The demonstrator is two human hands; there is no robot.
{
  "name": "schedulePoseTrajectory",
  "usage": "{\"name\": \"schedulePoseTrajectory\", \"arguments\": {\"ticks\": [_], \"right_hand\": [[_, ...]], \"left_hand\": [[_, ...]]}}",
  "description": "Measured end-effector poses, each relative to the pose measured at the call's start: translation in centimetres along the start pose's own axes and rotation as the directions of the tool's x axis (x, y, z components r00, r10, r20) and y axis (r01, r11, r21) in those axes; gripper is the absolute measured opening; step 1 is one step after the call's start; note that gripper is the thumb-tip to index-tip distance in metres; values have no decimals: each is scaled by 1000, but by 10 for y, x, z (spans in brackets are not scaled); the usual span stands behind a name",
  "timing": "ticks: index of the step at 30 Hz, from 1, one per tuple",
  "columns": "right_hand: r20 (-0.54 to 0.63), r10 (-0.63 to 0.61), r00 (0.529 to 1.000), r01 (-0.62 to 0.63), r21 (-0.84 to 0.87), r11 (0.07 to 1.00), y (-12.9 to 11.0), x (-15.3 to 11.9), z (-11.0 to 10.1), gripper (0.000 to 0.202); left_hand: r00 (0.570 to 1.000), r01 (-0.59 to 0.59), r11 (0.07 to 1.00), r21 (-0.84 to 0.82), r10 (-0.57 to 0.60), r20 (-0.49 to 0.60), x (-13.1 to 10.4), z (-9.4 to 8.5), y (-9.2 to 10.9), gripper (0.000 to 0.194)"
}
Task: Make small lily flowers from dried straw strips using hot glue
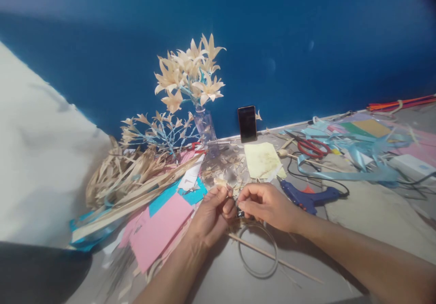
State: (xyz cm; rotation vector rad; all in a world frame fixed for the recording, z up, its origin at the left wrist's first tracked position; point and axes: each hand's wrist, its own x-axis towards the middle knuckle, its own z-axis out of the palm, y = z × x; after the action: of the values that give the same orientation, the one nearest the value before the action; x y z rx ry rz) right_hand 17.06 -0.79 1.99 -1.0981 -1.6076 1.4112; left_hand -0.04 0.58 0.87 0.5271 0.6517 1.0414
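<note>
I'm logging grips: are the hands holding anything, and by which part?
The left hand pinches a pale flower by its lower end; whether the right hand holds anything cannot be told.

Lower centre: two hands (213,213), one ring (260,276). Centre: one bottle (205,129), one phone (247,124). Right of centre: one glue gun (304,196), one pair of scissors (311,147).

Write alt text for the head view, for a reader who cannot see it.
A left hand pinches a small pale petal-like piece beside the curled right hand, above a cluttered table. Behind, cream artificial flowers stand in a clear bottle, near a smartphone by a blue wall. Pink paper lies at left, a blue glue gun at right.
</note>
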Motion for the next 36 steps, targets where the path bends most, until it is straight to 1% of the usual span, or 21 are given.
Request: {"name": "schedulePoseTrajectory", "arguments": {"ticks": [14,20,24,31,36], "right_hand": [[4,-18,1000,19,-34,999,-1,0,0,6],[11,33,999,-33,-8,999,-1,0,1,7],[14,32,999,-32,12,999,0,-1,2,8],[23,59,998,-61,89,994,1,-1,6,9],[-7,95,995,-94,75,993,-3,-2,7,7]], "left_hand": [[1000,14,1000,13,-14,12,1,-3,-1,27],[1000,5,1000,5,-6,22,1,-1,-1,26],[1000,-13,1000,27,12,23,2,-2,-2,29],[1000,-18,998,65,19,-12,5,-7,-9,30],[999,-28,997,73,31,-36,1,0,-8,30]]}}
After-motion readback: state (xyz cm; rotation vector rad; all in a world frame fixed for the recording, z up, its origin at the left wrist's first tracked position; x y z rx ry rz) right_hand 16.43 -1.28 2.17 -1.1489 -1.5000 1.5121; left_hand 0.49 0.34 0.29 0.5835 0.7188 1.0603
